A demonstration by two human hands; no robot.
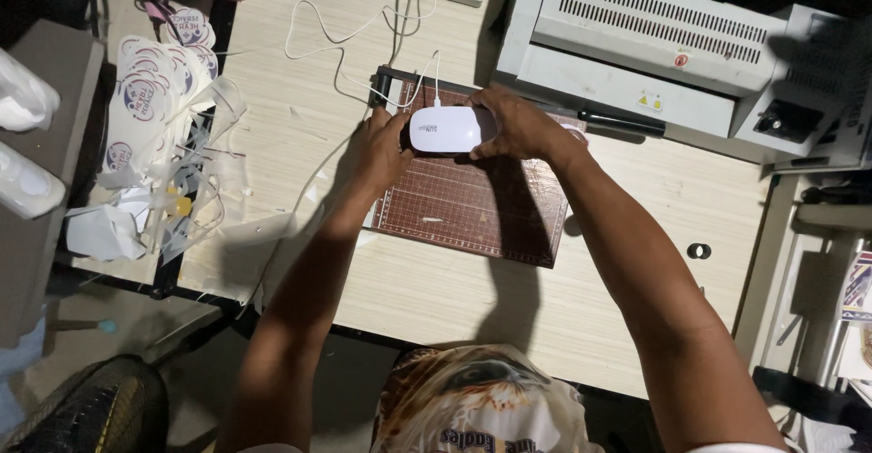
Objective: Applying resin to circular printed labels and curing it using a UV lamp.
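White and rounded, the small plastic device (447, 130) sat on the far edge of the brown gridded cutting mat (472, 208), its white cable (338, 49) trailing toward the table's far edge. My right hand (520, 124) clasped its right end, and my left hand (380, 149) pressed its left end. Beyond, near the far right corner, stood a grey laminator (636, 44). Round stickers (150, 90) cluttered the left edge of the wooden table (454, 308).

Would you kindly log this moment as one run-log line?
left hand: touching white device | right hand: gripping it | device: on cutting mat, white cable attached
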